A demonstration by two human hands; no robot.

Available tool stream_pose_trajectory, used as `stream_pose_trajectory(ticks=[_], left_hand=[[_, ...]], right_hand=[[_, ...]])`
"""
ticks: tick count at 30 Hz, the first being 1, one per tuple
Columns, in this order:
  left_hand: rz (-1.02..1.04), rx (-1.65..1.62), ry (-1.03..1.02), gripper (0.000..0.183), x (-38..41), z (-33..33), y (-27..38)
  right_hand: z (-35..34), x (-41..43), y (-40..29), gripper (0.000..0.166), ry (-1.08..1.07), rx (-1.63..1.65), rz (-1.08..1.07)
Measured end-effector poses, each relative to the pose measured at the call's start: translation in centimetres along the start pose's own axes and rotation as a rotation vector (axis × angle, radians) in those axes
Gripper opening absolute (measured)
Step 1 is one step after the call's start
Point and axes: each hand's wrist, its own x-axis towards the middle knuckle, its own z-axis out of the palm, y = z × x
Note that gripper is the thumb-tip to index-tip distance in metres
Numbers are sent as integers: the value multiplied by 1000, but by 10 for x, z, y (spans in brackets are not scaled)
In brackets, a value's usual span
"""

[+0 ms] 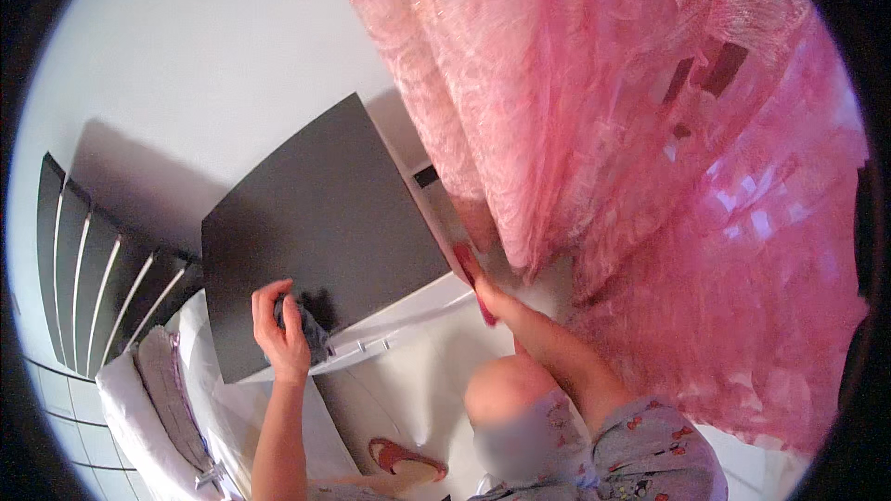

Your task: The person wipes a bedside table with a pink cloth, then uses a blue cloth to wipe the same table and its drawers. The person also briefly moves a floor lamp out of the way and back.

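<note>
My left hand (282, 337) is raised over the near left corner of a dark-topped table (327, 202). Its fingers are curled round a small dark item (311, 329), blurred and partly covered, whose kind I cannot tell. A dark shadow lies on the tabletop beside it. My right hand is out of view. Before me are bare legs and grey patterned clothing (647, 449); one bent knee (511, 386) is near the middle. A red slipper (407, 458) shows on the floor at lower centre, and another red slipper (484, 299) is by the table's right corner.
Pink lace drapery (626, 174) hangs across the right side. At left stand a dark slatted panel (90, 271) and white bedding or cushions (143, 417) with a grey-brown cloth piece (167, 376). A pale wall (230, 49) rises behind the table; pale flooring (438, 369) shows below.
</note>
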Motion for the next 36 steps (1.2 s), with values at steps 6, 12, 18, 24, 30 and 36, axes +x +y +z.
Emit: stream_pose_trajectory(ticks=[6,12,18,24,30,36], left_hand=[[-65,-54,-66,12,4,3,4],[-79,-95,-56,9,5,0,9],[-27,-134,-65,8,6,10,4],[-62,-131,-77,9,-3,0,4],[-23,-138,-81,12,-1,0,4],[-35,-164,-47,10,0,5,0]], right_hand=[[-20,24,51,65,-233,261,-464],[22,81,-111,64,-209,-213,-930],[65,217,-189,66,-243,7,-1020],[81,265,-210,60,-253,-54,-879],[42,305,-129,63,-127,-45,-527],[-13,271,40,58,139,-193,-213]])
